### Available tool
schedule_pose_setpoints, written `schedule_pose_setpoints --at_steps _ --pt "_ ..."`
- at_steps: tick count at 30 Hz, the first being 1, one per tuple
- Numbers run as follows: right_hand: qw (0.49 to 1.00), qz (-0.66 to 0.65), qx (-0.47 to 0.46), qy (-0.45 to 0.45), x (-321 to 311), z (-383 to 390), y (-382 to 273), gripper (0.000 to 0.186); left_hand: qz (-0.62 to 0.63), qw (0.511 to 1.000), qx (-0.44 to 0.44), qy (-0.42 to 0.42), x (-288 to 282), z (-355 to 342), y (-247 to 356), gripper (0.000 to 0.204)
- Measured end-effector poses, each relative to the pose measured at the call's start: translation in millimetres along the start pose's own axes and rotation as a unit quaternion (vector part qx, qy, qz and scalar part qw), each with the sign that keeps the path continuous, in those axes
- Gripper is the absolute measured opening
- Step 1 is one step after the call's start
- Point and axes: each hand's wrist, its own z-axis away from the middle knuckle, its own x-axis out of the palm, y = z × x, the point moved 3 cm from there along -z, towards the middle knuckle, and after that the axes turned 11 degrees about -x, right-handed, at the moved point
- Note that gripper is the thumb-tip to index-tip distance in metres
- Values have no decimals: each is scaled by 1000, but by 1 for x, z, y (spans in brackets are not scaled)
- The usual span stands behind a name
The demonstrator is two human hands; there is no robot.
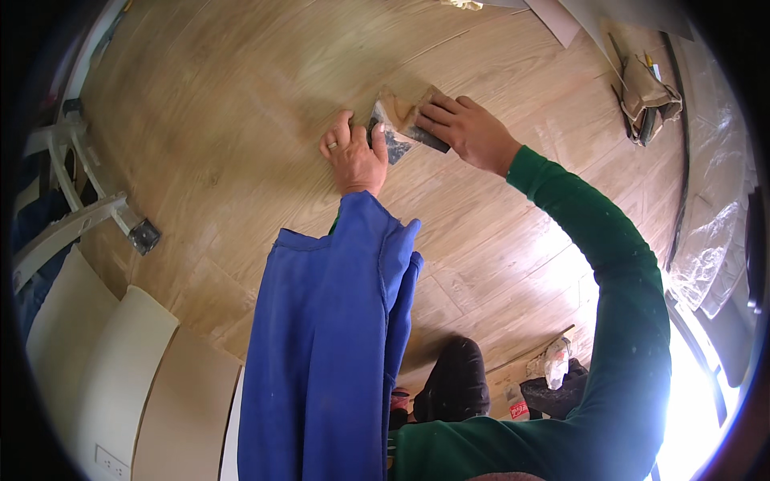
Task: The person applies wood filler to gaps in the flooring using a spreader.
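Note:
My left hand grips a putty knife, its pale blade smeared with tan paste and its dark part under my thumb. My right hand is closed around a flat, dark-edged scraper, fingers bent over its upper side. Both tools meet just above the wood-look floor; whether the blades press together or only overlap, I cannot tell. A blue cloth garment hangs over my left forearm, while a green sleeve covers my right arm.
At left, a metal ladder's foot rests on the floor. Pale panels lean at lower left. A tool pouch lies at upper right, beside clear plastic sheeting. Near my knee sits a crumpled plastic bag.

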Motion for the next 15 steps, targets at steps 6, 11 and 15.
schedule_pose_setpoints --at_steps 6,11,15 --pt "980 -156 102 -67 -27 8 29 36 -5 1000 -4 13 -1 -1 -5 45" --pt "971 -47 227 65 -28 34 126 48 6 1000 5 8 1 0 -2 45" --pt "973 39 222 57 -12 23 157 43 -6 1000 3 16 -3 -1 1 46"
